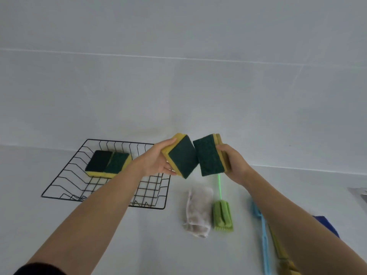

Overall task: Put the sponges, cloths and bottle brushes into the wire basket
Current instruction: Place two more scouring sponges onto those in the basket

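My left hand (156,161) grips a yellow-and-green sponge (181,155) in the air, just right of the black wire basket (59,182). My right hand (233,162) grips a second sponge (208,156) beside it; the two sponges almost touch. Two more sponges (108,163) lie side by side inside the basket at its back. On the white counter lie a whitish cloth (197,211), a green bottle brush (222,215), a blue bottle brush (262,231) and a yellow brush (284,257), partly hidden by my right forearm. A blue cloth (325,225) peeks out behind that arm.
A white wall rises behind the counter. A metallic edge (359,193) shows at the far right. The counter (129,245) in front of the basket is plain white.
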Demonstrator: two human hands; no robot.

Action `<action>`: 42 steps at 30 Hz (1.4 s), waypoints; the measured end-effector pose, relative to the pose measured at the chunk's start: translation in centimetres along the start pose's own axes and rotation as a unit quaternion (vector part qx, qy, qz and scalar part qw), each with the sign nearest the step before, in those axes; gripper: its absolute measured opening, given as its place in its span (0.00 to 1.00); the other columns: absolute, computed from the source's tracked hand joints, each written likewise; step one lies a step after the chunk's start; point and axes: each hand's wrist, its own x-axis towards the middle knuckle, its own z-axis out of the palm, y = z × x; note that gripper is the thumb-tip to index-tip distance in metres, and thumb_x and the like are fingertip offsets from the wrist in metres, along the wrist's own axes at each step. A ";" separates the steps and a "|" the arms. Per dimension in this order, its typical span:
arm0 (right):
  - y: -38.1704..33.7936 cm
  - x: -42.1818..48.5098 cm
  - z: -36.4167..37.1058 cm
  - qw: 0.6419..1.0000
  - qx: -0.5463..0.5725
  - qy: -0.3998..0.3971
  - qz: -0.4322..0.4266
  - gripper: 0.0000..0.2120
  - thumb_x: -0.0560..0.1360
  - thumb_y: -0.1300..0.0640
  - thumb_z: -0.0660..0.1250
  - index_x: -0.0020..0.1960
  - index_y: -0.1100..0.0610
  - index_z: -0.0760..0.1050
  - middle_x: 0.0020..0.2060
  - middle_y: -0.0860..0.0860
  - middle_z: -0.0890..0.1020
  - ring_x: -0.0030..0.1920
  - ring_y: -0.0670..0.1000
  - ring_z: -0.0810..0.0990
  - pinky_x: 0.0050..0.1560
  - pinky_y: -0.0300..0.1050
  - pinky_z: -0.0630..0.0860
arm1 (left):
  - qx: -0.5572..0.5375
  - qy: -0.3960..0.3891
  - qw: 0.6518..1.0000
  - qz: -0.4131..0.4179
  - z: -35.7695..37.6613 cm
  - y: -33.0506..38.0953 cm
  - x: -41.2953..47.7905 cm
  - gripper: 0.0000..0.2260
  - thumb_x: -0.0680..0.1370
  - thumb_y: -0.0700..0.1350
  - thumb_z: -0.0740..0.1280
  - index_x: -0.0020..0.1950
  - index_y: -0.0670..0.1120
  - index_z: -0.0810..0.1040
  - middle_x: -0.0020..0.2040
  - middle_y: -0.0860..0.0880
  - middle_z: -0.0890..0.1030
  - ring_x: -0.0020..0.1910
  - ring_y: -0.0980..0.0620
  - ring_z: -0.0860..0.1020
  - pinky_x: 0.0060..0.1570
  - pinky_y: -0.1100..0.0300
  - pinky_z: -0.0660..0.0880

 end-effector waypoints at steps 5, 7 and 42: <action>0.3 2.3 6.9 1.000 -0.011 -0.005 -0.003 0.18 0.80 0.52 0.54 0.66 0.60 0.65 0.54 0.59 0.76 0.48 0.55 0.78 0.45 0.50 0.78 | -0.090 0.030 0.996 0.005 -6.3 -0.5 -3.2 0.28 0.75 0.67 0.50 0.61 0.49 0.73 0.59 0.41 0.78 0.56 0.39 0.78 0.53 0.46 0.76; 0.6 3.2 9.7 1.000 -0.015 -0.004 -0.002 0.18 0.80 0.52 0.53 0.67 0.59 0.63 0.58 0.60 0.75 0.51 0.57 0.78 0.49 0.54 0.78 | -0.097 0.027 0.995 0.014 -9.0 -0.9 -4.3 0.31 0.72 0.68 0.51 0.65 0.49 0.69 0.60 0.42 0.77 0.57 0.42 0.77 0.53 0.48 0.78; 11.7 17.8 29.1 0.985 -0.115 0.072 0.104 0.16 0.80 0.65 0.53 0.68 0.59 0.64 0.60 0.58 0.74 0.63 0.58 0.73 0.63 0.53 0.73 | 0.364 0.309 0.877 -0.052 -30.7 -6.3 0.6 0.14 0.80 0.42 0.56 0.50 0.35 0.77 0.45 0.39 0.77 0.46 0.43 0.77 0.46 0.52 0.74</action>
